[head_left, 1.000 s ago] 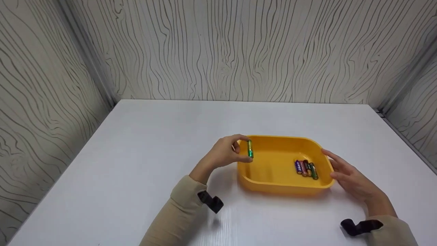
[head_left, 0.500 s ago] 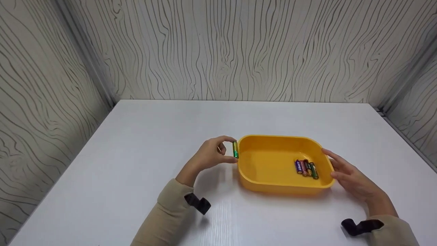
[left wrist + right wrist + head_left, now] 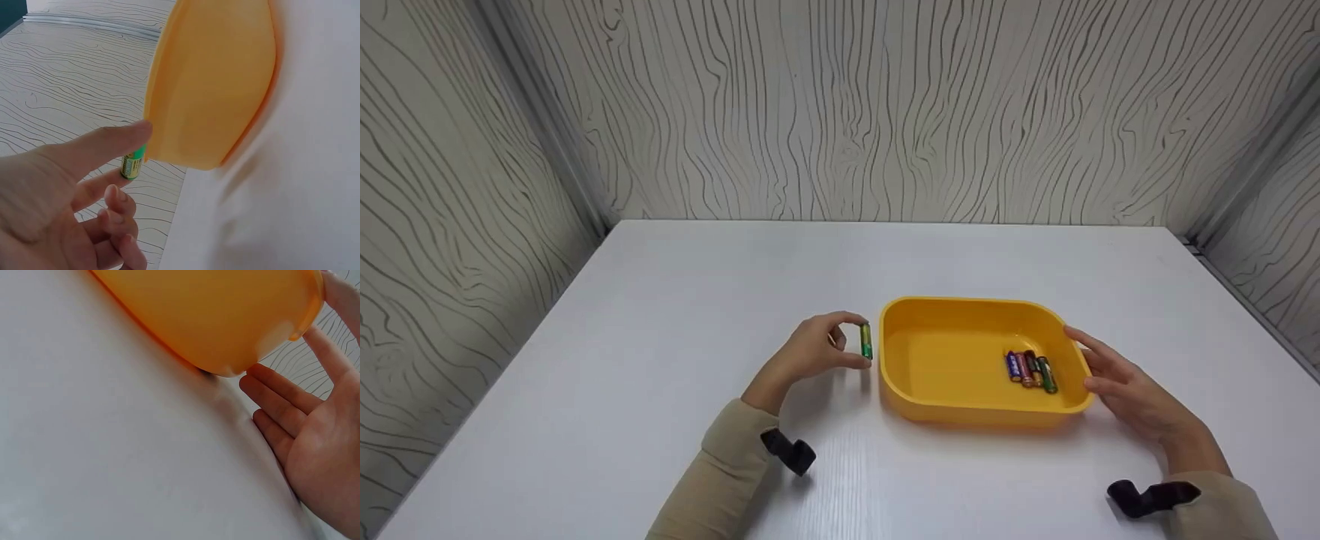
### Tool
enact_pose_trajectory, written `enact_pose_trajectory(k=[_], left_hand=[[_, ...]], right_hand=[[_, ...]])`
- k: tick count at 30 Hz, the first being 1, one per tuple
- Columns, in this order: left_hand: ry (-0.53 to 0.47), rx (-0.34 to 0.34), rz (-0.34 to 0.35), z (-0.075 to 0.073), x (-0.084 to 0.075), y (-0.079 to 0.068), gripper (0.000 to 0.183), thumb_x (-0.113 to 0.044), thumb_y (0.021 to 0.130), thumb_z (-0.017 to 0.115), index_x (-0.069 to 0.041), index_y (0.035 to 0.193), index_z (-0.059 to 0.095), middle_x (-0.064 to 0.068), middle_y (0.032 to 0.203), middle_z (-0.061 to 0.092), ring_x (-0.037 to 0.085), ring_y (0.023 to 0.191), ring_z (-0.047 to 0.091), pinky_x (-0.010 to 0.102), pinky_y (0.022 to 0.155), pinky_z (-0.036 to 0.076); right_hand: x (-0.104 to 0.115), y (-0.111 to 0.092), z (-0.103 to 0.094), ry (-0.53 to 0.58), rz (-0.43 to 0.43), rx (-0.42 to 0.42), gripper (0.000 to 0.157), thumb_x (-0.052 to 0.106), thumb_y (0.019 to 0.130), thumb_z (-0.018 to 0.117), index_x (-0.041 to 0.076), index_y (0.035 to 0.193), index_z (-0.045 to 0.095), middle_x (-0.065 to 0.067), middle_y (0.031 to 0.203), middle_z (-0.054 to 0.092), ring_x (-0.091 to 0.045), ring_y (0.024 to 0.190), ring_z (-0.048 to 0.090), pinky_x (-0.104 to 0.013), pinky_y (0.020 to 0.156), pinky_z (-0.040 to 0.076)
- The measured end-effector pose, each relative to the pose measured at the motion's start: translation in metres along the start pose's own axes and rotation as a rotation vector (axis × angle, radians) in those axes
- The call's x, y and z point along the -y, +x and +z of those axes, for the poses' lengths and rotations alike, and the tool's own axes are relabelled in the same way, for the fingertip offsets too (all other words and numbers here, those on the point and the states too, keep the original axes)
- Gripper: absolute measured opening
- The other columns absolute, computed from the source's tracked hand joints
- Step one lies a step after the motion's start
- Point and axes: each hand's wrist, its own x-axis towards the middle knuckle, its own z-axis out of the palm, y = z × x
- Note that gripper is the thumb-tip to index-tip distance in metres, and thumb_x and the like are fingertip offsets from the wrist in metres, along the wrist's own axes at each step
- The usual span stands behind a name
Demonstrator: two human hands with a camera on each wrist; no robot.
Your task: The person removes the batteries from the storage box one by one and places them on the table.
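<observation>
My left hand (image 3: 808, 349) pinches a small green and yellow battery (image 3: 866, 341) between thumb and index finger, just left of the yellow plastic box (image 3: 911, 409). In the left wrist view the thumb covers part of the battery (image 3: 133, 163), and the other fingers curl loosely below. The battery appears upright and above the table. At the box's right end, my right hand (image 3: 1136, 390) touches the rim with thumb and index finger. The right wrist view shows its other fingers (image 3: 281, 396) fairly straight beside the box wall. Several batteries (image 3: 1030, 370), purple, red, dark and green, lie side by side inside the box.
The box stands on a white table (image 3: 660, 337), right of centre. Panels with a wood-grain pattern (image 3: 847, 112) enclose the table at the back and both sides. Black wrist straps (image 3: 787, 450) sit over beige sleeves.
My left hand has carried the green battery leftward from over the box, past its left rim, then a little lower beside it. The right hand stays at the box's right end.
</observation>
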Motion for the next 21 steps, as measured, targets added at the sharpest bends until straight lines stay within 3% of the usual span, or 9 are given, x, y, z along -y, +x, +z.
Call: enact_pose_trajectory(k=[10, 21], left_hand=[[-0.015, 0.027, -0.065, 0.005, 0.016, 0.006, 0.054, -0.021, 0.077, 0.081, -0.017, 0.126, 0.061, -0.002, 0.076, 0.047, 0.013, 0.068, 0.042, 0.022, 0.061, 0.035], [0.031, 0.04, -0.111, 0.01, 0.026, 0.011, 0.053, -0.022, 0.075, 0.082, -0.016, 0.124, 0.063, -0.002, 0.075, 0.046, 0.013, 0.068, 0.042, 0.022, 0.061, 0.035]], right_hand=[[0.0, -0.001, 0.001, -0.011, 0.011, -0.003, 0.065, 0.004, 0.099, 0.042, 0.016, 0.156, 0.013, 0.024, 0.138, 0.046, 0.01, 0.122, 0.048, -0.005, 0.098, 0.037], [0.0, -0.001, 0.0, -0.018, 0.026, -0.025, 0.065, 0.005, 0.099, 0.044, 0.018, 0.156, 0.014, 0.023, 0.137, 0.047, 0.009, 0.122, 0.049, -0.005, 0.097, 0.037]])
